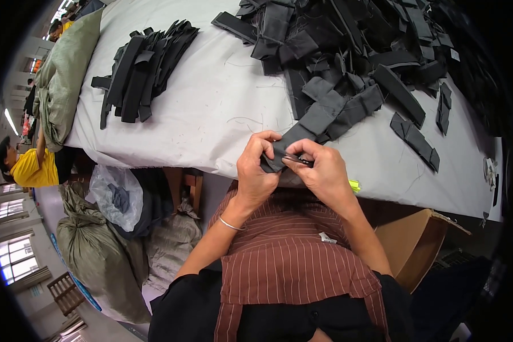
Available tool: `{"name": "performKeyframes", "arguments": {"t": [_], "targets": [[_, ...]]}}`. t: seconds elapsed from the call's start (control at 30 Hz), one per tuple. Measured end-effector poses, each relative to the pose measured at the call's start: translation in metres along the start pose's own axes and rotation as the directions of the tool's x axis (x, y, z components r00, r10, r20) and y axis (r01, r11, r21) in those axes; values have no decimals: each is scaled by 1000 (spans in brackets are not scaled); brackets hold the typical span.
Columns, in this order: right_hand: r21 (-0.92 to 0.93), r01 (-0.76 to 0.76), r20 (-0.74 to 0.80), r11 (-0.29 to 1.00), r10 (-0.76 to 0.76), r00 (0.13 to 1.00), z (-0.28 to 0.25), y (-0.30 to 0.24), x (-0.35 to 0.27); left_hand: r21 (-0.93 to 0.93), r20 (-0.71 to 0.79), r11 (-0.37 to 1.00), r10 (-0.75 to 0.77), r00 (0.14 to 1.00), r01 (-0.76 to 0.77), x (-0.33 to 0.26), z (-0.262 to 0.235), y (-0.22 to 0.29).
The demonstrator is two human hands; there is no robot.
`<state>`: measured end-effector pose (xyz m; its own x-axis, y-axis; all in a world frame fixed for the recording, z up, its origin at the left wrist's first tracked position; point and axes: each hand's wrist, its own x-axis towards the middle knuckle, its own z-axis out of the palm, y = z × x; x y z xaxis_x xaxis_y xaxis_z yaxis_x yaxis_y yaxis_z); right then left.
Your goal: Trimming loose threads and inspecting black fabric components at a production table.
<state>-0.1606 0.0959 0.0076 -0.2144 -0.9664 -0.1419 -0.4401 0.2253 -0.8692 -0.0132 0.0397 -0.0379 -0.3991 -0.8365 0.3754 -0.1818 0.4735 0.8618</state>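
Yellow shows at the far left, where another person in a yellow shirt [31, 169] sits below the counter's end, with stuffed grey-green sacks [100, 251] on the floor nearby. A green cloth bundle [62, 74] lies along the left edge of the counter [211, 108], which is covered in pale grey sheeting. Just right of it sits a neat stack of black fabric strips [139, 71]. At the counter's near edge, the left hand [255, 171], a thin bracelet on its wrist, is closed around the lower end of a dark grey fabric strip [302, 132], thumb on top. The right hand [324, 171] meets it there, fingers curled in, pinching a small dark tool [298, 160] against the same strip; what kind of tool is too small to tell. The strip runs up and right onto the counter into a big loose heap of black strips [359, 51]. A cardboard box [413, 242] stands under the counter at the right
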Motion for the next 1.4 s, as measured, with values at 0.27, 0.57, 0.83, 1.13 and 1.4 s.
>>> {"name": "performKeyframes", "arguments": {"t": [0.27,0.57,0.83,1.13,1.4], "targets": [[156,244,-191,957,-213,958,-2,-9,4,-129,75,975,-173,982,181,0,-3,10],[216,340,-210,915,-297,932,-17,-18,7,-697,523,304,-404,751,649,4,-27,21],[429,279,-163,859,-230,959,-23,-30,0,-487,10,860,-172,985,155,9,-25,69],[172,304,-302,937,-244,921,-28,-16,-8,-480,245,742,-399,883,469,10,-37,58],[-507,559,-204,657,-721,662,-42,-24,-10,-467,235,745,-415,879,477,12,-36,57]]}}
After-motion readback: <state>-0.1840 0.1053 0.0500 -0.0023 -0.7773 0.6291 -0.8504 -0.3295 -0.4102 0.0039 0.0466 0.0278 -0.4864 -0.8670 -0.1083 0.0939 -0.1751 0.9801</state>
